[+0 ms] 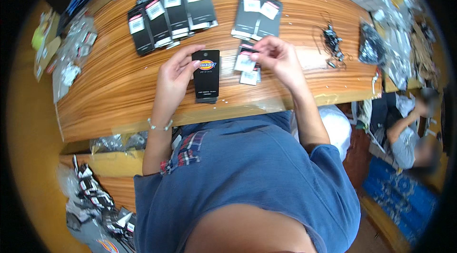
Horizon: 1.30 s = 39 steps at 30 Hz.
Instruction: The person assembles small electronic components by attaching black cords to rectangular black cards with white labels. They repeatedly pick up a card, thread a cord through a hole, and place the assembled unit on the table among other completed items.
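Observation:
My left hand (178, 69) pinches the upper left corner of a black hang tag (206, 81) with a coloured oval logo. Another tag's edge shows beneath it at the bottom. To its right, my right hand (278, 58) has thumb and forefinger closed on the top of a small white-and-black label tag (245, 62). More small white labels (249, 78) lie just below that one on the table. Just beyond my right hand rests a pair of grey tag stacks (246, 17) with white barcode stickers and black strings.
Several dark tag stacks (173, 12) with strings fan out at the far left of the wooden table (119, 81). A heap of black strings (333, 43) and a bagged dark bundle (371, 43) lie at right. Plastic bags (78, 53) line the left edge. Another person (404, 143) sits far right.

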### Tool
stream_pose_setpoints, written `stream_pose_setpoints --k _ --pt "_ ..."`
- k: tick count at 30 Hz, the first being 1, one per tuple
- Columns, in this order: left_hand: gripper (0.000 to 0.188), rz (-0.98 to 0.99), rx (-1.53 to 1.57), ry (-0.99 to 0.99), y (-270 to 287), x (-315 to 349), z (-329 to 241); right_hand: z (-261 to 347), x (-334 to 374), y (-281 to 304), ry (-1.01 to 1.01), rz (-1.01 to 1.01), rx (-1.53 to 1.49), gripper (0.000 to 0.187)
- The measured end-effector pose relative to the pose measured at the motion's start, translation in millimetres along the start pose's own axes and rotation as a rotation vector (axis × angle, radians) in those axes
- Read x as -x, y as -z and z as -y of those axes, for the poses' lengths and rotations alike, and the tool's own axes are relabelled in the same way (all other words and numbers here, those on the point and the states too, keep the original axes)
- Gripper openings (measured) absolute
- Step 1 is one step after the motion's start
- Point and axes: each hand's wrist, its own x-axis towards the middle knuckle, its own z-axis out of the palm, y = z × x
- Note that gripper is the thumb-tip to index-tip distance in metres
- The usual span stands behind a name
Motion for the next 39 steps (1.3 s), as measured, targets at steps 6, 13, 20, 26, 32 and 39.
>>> stream_pose_setpoints --k 6,13,20,26,32,39 --pt "0.033 0.089 0.107 -0.043 -51 -8 5 20 17 -21 0.257 -0.166 0.289 0.033" --pt "0.031 0.035 0.061 -0.082 -51 -11 6 10 40 121 0.127 -0.579 0.728 0.01" --pt "0.031 0.082 0.116 0.016 -60 -15 8 -14 63 168 0.023 -0.475 1.127 0.01" --pt "0.03 0.175 0.093 0.008 -66 -18 0 -6 57 189 0.218 -0.659 0.933 0.009" --pt "0.025 0.246 0.038 -0.01 -69 -24 -14 25 48 187 0.32 -0.667 0.204 0.008" --pt "0.013 0.405 -0.095 -0.174 -85 -35 -34 57 38 166 0.251 -0.369 0.081 0.01"
